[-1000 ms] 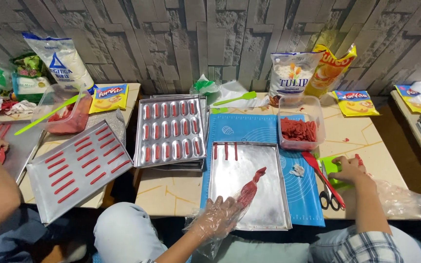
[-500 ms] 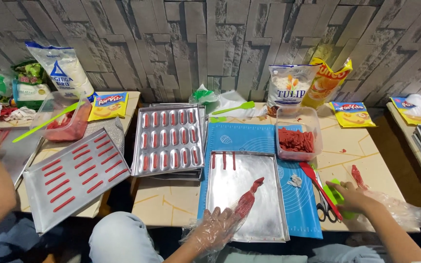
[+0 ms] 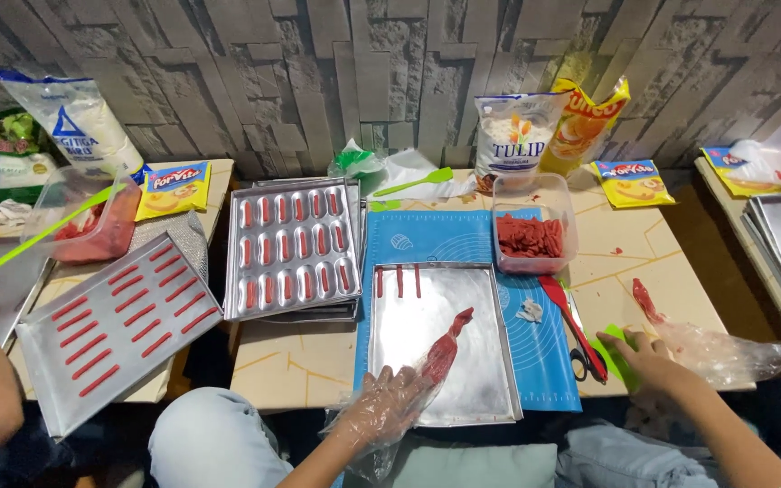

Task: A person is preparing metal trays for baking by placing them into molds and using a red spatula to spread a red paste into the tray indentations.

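Since half a second ago the right hand (image 3: 648, 354) has slid from the scissors (image 3: 580, 361) toward the green scraper (image 3: 621, 357) at the lower right, its bare fingers resting loosely on it beside a crumpled plastic bag (image 3: 725, 352). Low in the middle of the frame, the gloved left hand (image 3: 381, 407) keeps its grip closed on a long red dough strip (image 3: 445, 348) lying across the flat metal tray (image 3: 481, 380), which rests on a blue mat (image 3: 463, 235) on the counter (image 3: 300, 361). Three short red sticks (image 3: 399, 280) lie along the tray's upper edge.
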